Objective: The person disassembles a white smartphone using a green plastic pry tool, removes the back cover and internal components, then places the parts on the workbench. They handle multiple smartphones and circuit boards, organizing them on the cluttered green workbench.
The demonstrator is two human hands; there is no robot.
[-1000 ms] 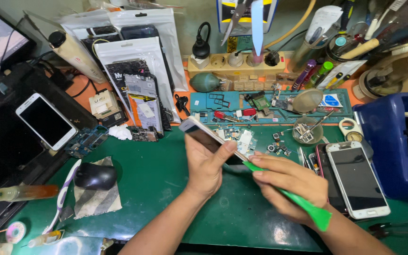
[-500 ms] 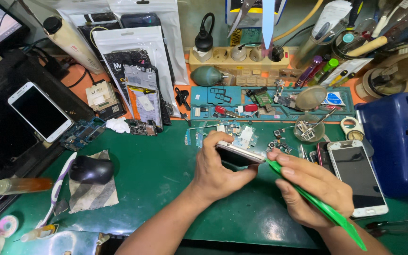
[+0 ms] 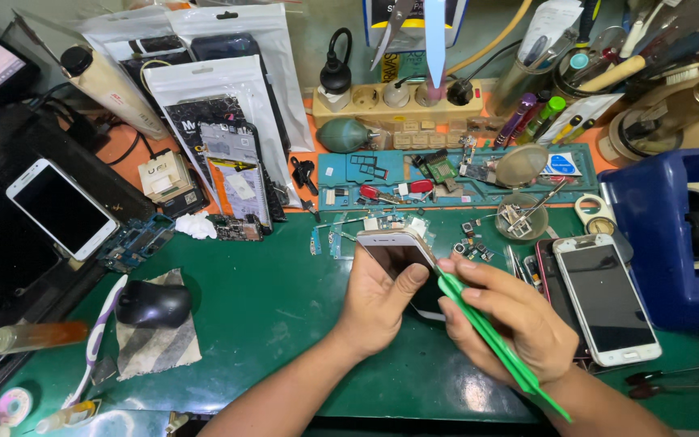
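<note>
My left hand grips a white smartphone from below, thumb across its dark screen, holding it tilted above the green mat. My right hand holds a flat green plastic pry tool, whose tip meets the phone's right edge near my fingertips. Most of the phone's lower half is hidden by my fingers.
A white phone lies on the mat at right beside a blue tape dispenser. Small parts and a teal tray sit behind. A black mouse, a toothbrush and another white phone are at left.
The phone has been turned from nearly edge-on to screen facing me. My right hand and the green tool moved up to its right edge.
</note>
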